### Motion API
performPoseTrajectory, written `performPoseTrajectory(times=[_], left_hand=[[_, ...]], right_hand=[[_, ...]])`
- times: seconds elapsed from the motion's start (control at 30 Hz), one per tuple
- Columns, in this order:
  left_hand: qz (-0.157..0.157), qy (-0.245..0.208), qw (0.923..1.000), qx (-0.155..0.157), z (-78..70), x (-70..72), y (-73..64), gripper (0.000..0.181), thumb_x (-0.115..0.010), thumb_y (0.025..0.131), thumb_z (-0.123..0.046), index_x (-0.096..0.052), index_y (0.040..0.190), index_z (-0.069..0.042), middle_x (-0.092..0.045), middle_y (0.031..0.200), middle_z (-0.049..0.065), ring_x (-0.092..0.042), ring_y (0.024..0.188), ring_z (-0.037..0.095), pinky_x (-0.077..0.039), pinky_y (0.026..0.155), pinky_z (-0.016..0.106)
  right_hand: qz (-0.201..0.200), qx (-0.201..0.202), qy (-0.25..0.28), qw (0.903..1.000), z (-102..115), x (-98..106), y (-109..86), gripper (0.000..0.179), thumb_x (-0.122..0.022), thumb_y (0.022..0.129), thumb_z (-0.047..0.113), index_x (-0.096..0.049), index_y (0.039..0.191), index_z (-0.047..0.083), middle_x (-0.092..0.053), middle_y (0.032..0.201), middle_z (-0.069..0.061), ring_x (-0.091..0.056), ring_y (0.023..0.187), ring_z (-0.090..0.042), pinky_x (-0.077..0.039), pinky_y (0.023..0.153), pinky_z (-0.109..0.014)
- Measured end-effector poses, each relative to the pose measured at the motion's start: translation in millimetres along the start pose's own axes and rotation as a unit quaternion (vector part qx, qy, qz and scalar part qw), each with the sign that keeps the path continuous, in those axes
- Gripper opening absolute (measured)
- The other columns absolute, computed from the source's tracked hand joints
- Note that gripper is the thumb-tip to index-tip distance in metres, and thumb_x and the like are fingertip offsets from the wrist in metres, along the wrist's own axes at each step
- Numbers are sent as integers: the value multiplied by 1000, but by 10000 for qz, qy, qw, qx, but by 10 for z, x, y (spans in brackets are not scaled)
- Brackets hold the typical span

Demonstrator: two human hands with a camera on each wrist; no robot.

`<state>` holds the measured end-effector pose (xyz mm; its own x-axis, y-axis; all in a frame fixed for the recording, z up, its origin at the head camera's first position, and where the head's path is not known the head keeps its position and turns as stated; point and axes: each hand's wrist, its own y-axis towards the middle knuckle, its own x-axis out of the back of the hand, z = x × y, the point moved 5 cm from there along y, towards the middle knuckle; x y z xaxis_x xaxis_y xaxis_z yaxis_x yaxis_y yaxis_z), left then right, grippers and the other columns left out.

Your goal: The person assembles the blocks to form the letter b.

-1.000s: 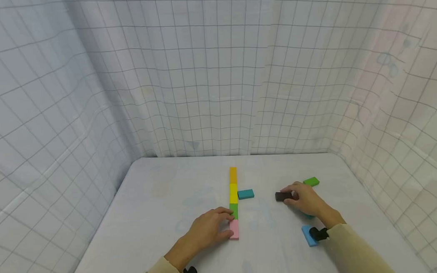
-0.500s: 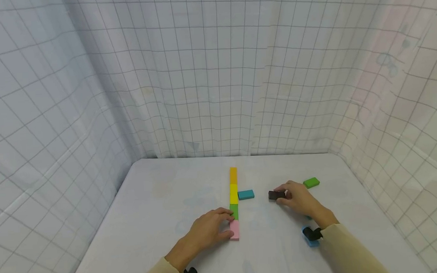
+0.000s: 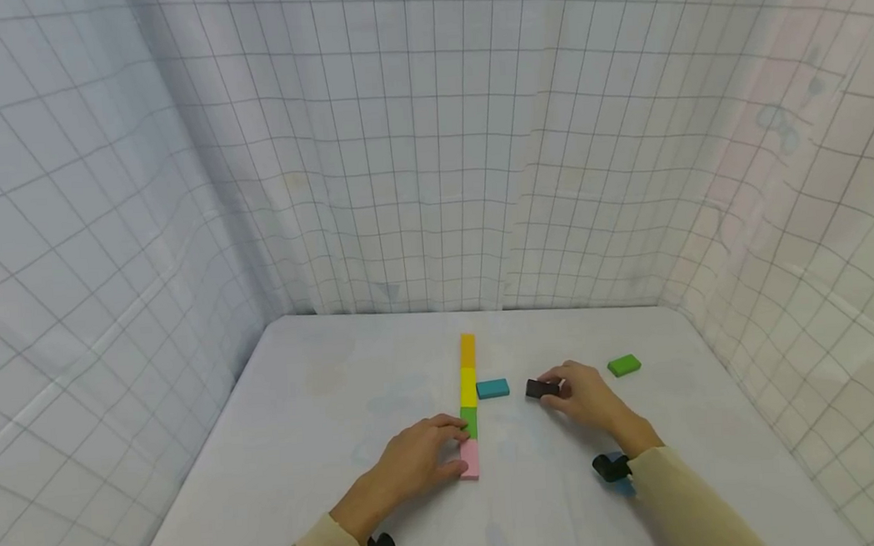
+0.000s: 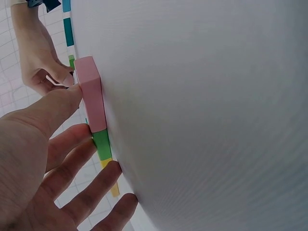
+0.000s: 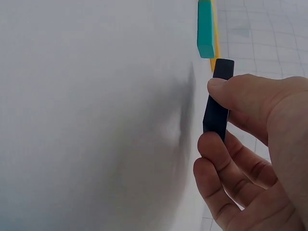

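My right hand [image 3: 587, 393] pinches a black block [image 3: 542, 388] between thumb and fingers, just right of a teal block [image 3: 492, 388]. A small gap parts the two blocks in the head view. The teal block lies crosswise beside a straight row. From near to far, the row runs pink block [image 3: 469, 459], green block [image 3: 469, 421], yellow block [image 3: 468, 386] and orange block [image 3: 468, 350]. My left hand [image 3: 414, 458] rests at the row's left side, fingers loosely extended. In the left wrist view its thumb touches the pink block, with fingertips along the green one.
A loose green block [image 3: 625, 365] lies at the far right of the white table [image 3: 324, 388]. Beneath my right wrist, a blue block [image 3: 623, 485] is partly hidden. White grid-patterned cloth [image 3: 414, 141] hangs behind the table and along both sides.
My right hand has moved left with the black block, closer to the teal block. The left hand and the row have stayed in place.
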<state>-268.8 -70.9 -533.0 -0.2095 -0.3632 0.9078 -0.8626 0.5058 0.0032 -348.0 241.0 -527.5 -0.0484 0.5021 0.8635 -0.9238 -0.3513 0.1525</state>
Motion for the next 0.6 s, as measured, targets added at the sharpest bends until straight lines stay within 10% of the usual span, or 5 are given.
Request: performPoseTrajectory(times=[0.6], left_hand=[[39,28,10000,46,-4,12,-9,49,-92,103,-43,-84,144,-18,-75,159,-4,-72,148,26,-63,121,53]], right_hand=[[-161,-470,216,9985,137,-188,72,30,-93,101,13,-85,129,7,-78,113,-10,-68,93,-15,-59,81,-28]])
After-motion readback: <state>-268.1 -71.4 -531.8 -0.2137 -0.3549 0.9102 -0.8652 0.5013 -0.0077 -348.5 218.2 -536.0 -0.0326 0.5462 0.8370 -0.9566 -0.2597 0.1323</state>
